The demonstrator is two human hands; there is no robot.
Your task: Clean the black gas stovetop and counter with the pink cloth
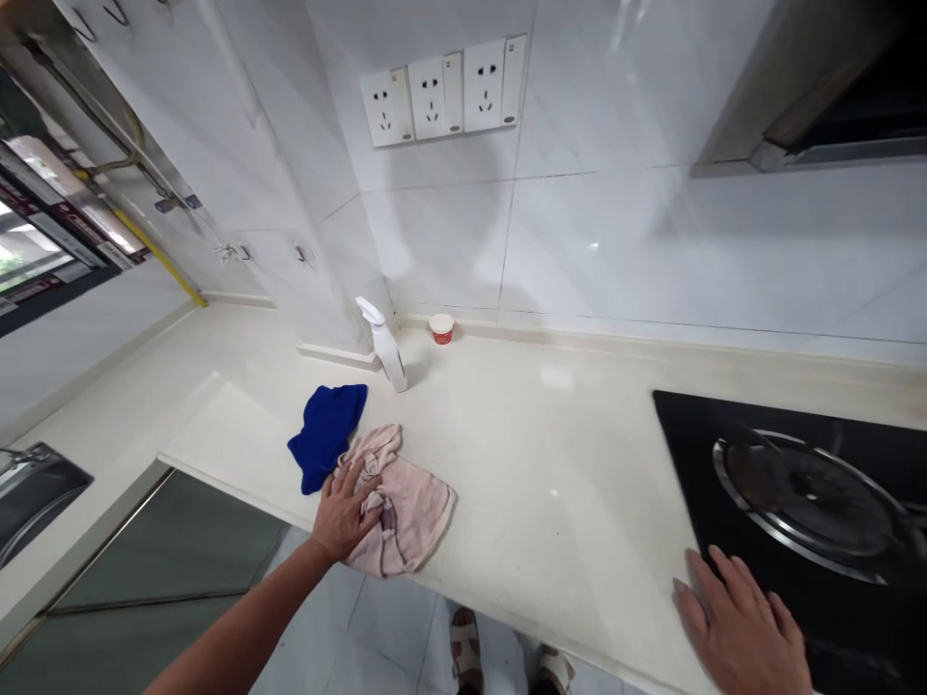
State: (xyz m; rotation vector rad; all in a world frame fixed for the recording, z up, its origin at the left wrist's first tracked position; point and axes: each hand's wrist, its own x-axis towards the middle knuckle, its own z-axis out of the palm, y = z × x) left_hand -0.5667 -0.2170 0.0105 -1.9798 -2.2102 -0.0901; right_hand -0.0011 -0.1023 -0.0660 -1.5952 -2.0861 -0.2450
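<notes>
The left hand [346, 514] lies palm down on the pink cloth [420, 512], which sits crumpled along the front edge of the surface [550, 463], left of the middle, its lower end reaching that edge. The fingers are spread over the folds, so the grip looks released, resting from above, not closed around the fabric; the flat palm probably keeps the cloth from sliding. The blue cloth [327, 434] lies bunched and touching the pink one, on its far left side, perhaps put there to be within reach of the same hand.

The right hand [745, 627] is splayed over the near left corner of the black hob [688, 430], its grip open and holding nothing. It may be there to steady the leaning body, though whether the palm bears weight I cannot tell.

The spray bottle [389, 355] stands beside the foot of the pillar [304, 241], and the small red-and-white tub [441, 329] is near the back edge, both probably set back from the working area.

The surface is pale and glossy, turning a corner at left towards a sink [58, 473]. White tiles carry three sockets [438, 94]; a yellow pipe [155, 249] runs down beside the window [43, 251].
</notes>
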